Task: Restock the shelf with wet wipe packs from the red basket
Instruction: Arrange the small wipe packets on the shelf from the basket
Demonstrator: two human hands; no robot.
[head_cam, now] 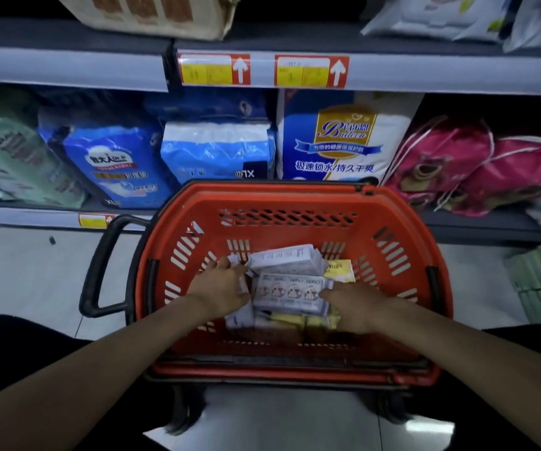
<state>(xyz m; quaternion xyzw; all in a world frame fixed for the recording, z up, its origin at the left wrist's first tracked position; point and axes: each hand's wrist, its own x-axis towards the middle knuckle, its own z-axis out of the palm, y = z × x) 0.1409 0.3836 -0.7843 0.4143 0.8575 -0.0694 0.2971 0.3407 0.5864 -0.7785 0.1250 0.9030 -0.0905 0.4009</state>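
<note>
The red basket (402,219) is perforated hard plastic, faintly glossy (its black handle (100,265) looks matt). Inside it, wet wipe packs (290,289) wear smooth film; behind it, diaper bags (217,151) shine glossily.

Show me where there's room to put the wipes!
The upper shelf is bare between the cardboard box and the white packs. The lower shelf is crowded from the blue packs to the pink bags, with only a dark gap above those bags. The red basket is bare along its far wall; wet wipe packs pile in its middle.
</note>
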